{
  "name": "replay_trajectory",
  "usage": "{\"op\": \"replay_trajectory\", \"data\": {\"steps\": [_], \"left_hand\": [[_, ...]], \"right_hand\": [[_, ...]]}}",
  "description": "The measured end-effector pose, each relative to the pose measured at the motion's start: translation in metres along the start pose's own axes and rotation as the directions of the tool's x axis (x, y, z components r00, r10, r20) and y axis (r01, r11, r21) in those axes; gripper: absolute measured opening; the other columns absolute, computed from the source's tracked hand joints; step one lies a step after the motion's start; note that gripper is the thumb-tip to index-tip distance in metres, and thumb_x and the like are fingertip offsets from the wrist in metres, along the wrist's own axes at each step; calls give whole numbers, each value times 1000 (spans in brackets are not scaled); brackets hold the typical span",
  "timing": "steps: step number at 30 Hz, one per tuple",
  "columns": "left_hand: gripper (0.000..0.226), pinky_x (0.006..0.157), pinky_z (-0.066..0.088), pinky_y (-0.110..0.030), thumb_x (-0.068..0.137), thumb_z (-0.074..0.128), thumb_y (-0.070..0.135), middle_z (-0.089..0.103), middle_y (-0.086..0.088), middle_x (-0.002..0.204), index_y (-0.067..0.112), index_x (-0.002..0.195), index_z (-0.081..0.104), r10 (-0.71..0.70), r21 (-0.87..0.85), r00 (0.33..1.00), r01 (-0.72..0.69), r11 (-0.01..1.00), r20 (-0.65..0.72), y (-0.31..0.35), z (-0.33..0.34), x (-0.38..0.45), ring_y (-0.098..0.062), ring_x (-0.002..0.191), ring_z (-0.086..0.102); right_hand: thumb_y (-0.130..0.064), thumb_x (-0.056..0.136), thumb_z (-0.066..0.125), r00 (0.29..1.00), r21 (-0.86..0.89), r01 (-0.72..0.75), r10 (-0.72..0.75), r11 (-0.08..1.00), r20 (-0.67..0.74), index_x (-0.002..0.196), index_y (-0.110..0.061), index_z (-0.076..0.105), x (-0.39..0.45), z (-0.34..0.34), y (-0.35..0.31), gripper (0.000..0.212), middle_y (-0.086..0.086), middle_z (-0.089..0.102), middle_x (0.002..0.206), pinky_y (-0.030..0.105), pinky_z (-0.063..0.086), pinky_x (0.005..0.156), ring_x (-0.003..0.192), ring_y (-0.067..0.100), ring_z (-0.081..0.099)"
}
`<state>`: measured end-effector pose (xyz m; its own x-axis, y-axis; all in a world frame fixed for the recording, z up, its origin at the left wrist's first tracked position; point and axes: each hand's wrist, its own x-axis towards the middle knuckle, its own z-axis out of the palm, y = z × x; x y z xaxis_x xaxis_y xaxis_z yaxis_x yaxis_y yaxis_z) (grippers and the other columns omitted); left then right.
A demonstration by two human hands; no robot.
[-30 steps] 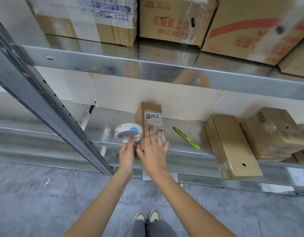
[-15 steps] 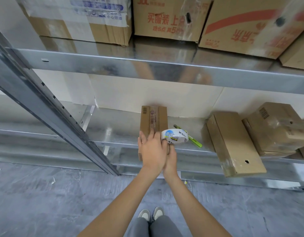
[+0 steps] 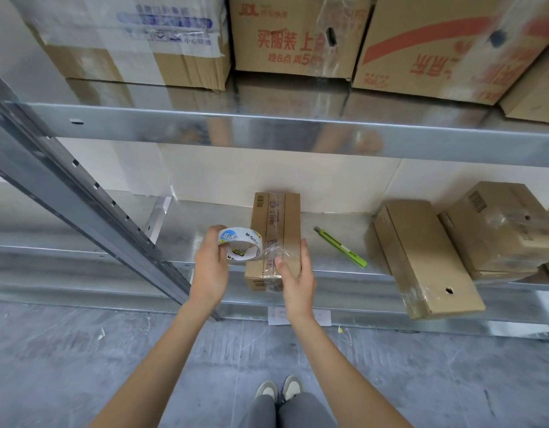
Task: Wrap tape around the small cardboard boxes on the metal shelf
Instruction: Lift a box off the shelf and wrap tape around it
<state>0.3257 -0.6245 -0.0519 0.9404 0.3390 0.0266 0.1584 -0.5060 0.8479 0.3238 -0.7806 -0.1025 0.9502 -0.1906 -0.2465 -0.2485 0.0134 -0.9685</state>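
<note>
A small cardboard box [image 3: 276,223] lies lengthwise on the metal shelf [image 3: 202,223], its near end at the shelf's front edge. My left hand [image 3: 209,268] grips a roll of clear tape [image 3: 240,248] just left of the box. A crinkled strip of tape runs from the roll onto the box's top. My right hand [image 3: 294,274] holds the near right end of the box, thumb pressing the tape on top, fingers along the right side.
A green utility knife [image 3: 341,247] lies on the shelf right of the box. Further right are a long flat box [image 3: 427,261] and a taped box [image 3: 495,230]. A slanted metal post [image 3: 81,205] stands left. The upper shelf beam [image 3: 267,131] carries large cartons [image 3: 291,35].
The roll crossed over the box to its right side and is back on the left in my left hand. The box was turned; its labelled face is no longer on top.
</note>
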Motion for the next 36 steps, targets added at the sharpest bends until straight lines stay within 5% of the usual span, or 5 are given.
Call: {"op": "replay_trajectory", "data": {"steps": [6, 11, 19, 26, 36], "left_hand": [[41, 85, 55, -52, 95, 40, -5, 60, -5, 106, 15, 129, 46, -202, -230, 975, 176, 957, -96, 1, 11, 2, -27, 95, 59], [17, 74, 57, -36, 96, 59, 9, 66, -18, 112, 9, 113, 56, -611, -637, 786, 521, 568, 98, 2, 36, -1, -34, 99, 67], [8, 51, 56, -20, 100, 53, 12, 69, -16, 85, 7, 102, 59, -526, -586, 834, 513, 627, 168, -12, 24, 12, -12, 55, 71], [11, 55, 58, -25, 103, 49, 13, 75, -6, 74, 10, 101, 59, -483, -634, 813, 567, 526, 325, -18, 13, 17, -20, 65, 74], [26, 52, 60, -31, 101, 41, 2, 61, -22, 115, -1, 123, 54, -628, -655, 776, 501, 567, 50, -28, 20, 12, -38, 74, 71]], "right_hand": [[-33, 89, 67, 1000, -12, -10, 11, 1000, 14, 150, -34, 28, 0, -1, 1, 72, -28, 30, 144, 8, 23, 102, 135, -6, 27], [-45, 96, 52, 996, -289, 72, -52, 955, 75, 154, -29, 11, -2, -9, 1, 74, -16, 15, 159, 23, 14, 114, 146, 5, 14], [-62, 93, 14, 948, -777, 315, -141, 546, 285, 155, -22, 0, 8, -16, -11, 75, -10, -9, 162, 49, 2, 120, 148, 5, -4], [-64, 95, 23, 951, -804, 304, -114, 510, 287, 155, -24, -4, 8, -13, -13, 78, -12, -13, 161, 51, 0, 120, 148, 6, -7], [-69, 89, 17, 961, -831, 263, -55, 489, 272, 155, -23, -5, 8, -14, -16, 83, -11, -14, 161, 53, 1, 119, 148, 8, -7]]}}
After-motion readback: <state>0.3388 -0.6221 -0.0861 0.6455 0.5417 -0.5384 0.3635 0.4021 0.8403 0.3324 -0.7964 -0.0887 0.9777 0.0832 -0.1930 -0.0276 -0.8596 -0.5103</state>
